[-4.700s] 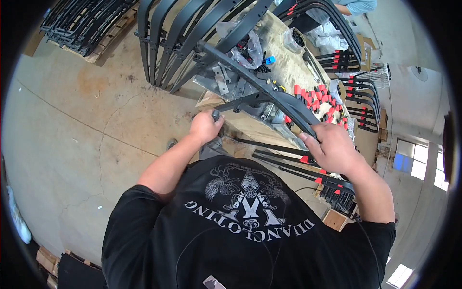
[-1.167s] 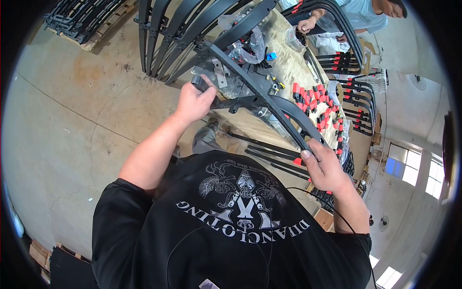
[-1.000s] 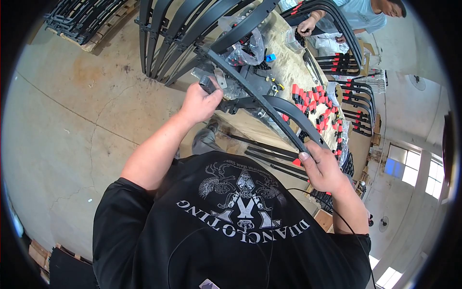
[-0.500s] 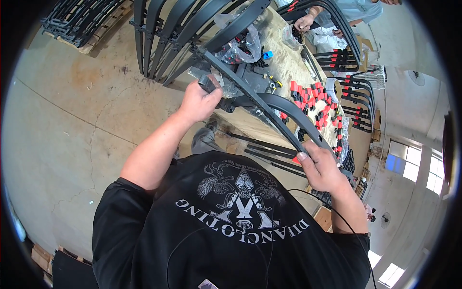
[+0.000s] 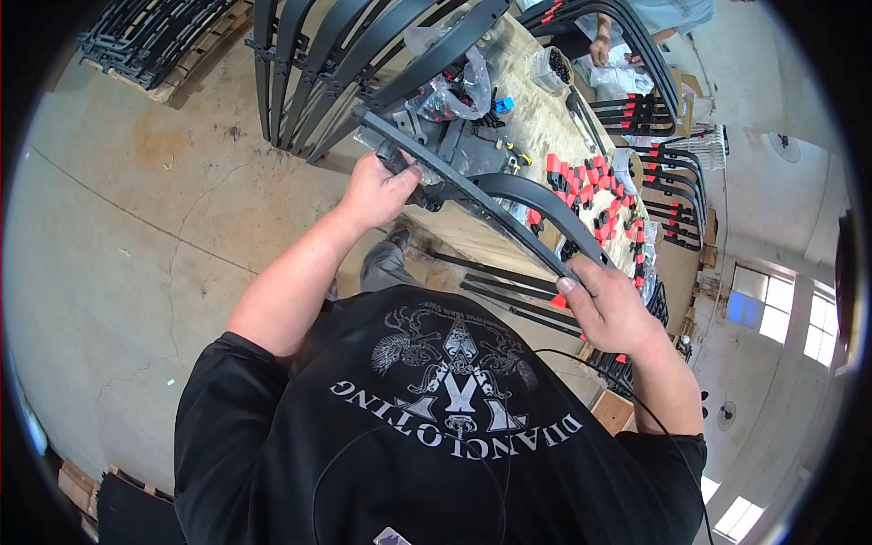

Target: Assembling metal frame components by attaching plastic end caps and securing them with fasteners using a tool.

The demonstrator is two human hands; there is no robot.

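Note:
My right hand (image 5: 613, 309) grips the near end of a black metal frame (image 5: 472, 193), thumb laid on top. The frame joins a long straight bar to a curved arm and slants up to the left over the workbench (image 5: 463, 238). My left hand (image 5: 377, 191) is closed around a black, blocky handle-like part (image 5: 392, 156) beside the bar's far half. Its lower end shows past my fingers near the frame; whether the two are joined I cannot tell. Red-and-black plastic pieces (image 5: 581, 177) lie in a loose cluster on the bench beyond the frame.
Several curved black frames (image 5: 313, 73) stand at the bench's far left. A clear plastic bag (image 5: 468, 86) of parts and a tub of black pieces (image 5: 550, 68) sit on the bench. Across it, a co-worker's hand (image 5: 600, 50) hangs by white bags. More frames (image 5: 672, 195) stand at right.
The frame's far end has swung slightly left and toward me; both my hands keep their hold. The co-worker's hand has left the tub and moved right toward the white bags.

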